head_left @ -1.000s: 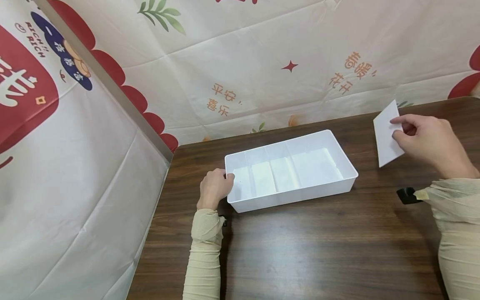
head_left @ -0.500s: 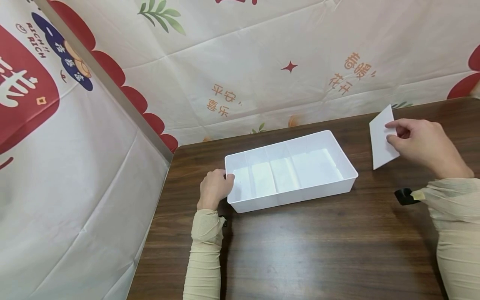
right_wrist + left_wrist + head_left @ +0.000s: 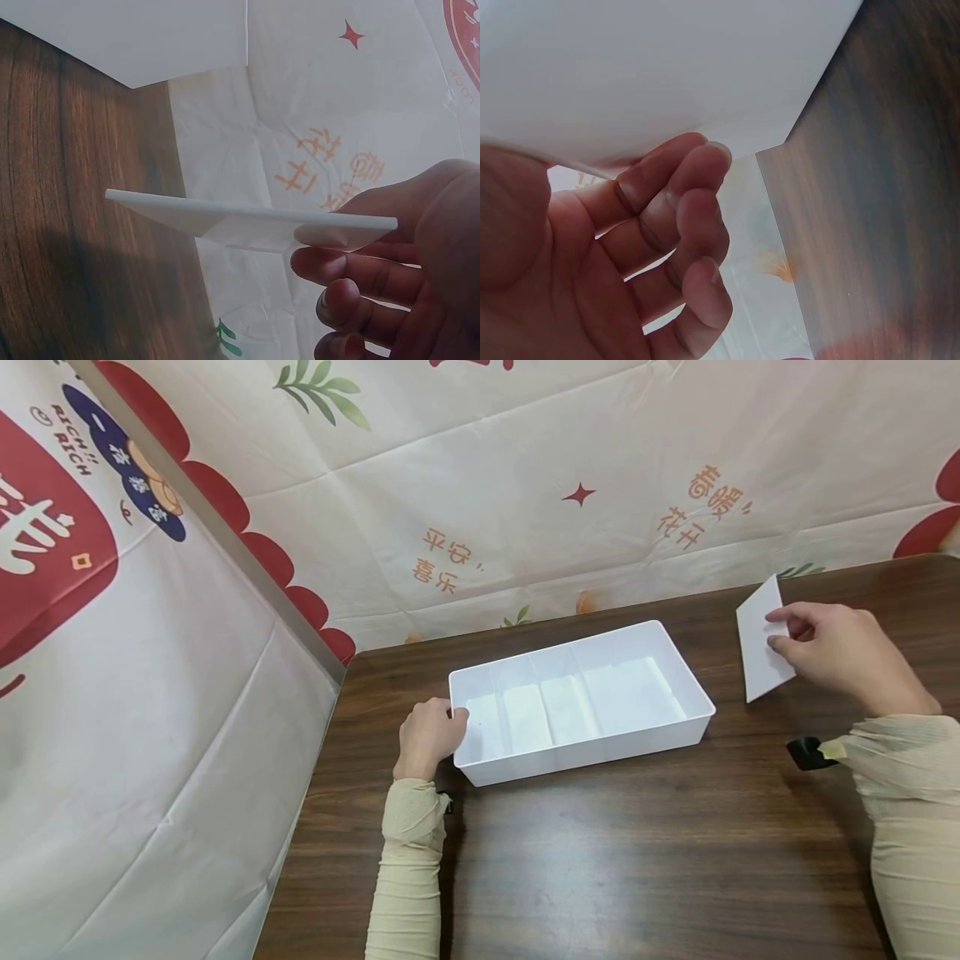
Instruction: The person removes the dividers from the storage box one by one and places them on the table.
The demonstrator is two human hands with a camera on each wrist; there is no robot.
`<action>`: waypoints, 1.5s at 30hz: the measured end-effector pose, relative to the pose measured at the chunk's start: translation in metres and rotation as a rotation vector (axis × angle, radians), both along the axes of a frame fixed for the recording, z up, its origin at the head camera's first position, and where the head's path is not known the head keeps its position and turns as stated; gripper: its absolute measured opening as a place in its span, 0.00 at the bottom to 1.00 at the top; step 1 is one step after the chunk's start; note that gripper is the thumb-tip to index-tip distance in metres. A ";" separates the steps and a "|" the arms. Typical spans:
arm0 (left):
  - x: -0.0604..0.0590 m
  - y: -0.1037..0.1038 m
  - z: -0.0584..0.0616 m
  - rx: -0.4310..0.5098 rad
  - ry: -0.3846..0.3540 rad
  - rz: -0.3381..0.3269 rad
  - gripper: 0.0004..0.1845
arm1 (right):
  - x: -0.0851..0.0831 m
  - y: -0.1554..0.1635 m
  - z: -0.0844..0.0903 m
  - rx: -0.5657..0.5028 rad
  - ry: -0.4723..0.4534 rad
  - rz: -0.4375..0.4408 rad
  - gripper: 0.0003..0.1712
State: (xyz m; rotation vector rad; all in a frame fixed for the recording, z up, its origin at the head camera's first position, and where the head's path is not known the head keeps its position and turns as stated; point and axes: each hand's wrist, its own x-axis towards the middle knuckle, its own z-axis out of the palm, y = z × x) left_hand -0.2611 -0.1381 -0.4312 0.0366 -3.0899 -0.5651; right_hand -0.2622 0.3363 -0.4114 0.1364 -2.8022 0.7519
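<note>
A white rectangular box (image 3: 592, 750), divided inside into compartments, rests on the dark wooden table. My left hand (image 3: 430, 735) pinches its left wall, thumb inside over the rim; the left wrist view shows the curled fingers (image 3: 705, 225) against the outer side of the box (image 3: 652, 67). Off to the right of the box, my right hand (image 3: 840, 647) pinches a thin white divider panel (image 3: 761, 639) between thumb and fingers, holding it upright and apart from the box. From the right wrist the panel (image 3: 247, 214) appears nearly edge-on.
The brown wood-grain table (image 3: 585, 860) extends to a printed white cloth (image 3: 525, 485) hanging behind it. Another white cloth (image 3: 172, 693) hangs along the left edge. A black wrist strap piece (image 3: 810, 753) sticks out from the right sleeve (image 3: 911, 777).
My right hand has shifted a little to the left and down with the divider panel, closer to the box. The left hand and the box have stayed put.
</note>
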 end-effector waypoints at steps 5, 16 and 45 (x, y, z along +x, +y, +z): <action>0.001 -0.001 0.001 -0.002 0.003 0.000 0.21 | -0.002 0.000 -0.004 0.010 0.007 0.012 0.17; -0.001 0.000 0.000 -0.012 0.002 -0.007 0.20 | -0.002 0.001 -0.009 0.011 -0.052 0.005 0.18; 0.000 -0.002 0.001 -0.001 0.004 -0.005 0.21 | -0.006 0.003 -0.015 0.013 -0.092 0.012 0.18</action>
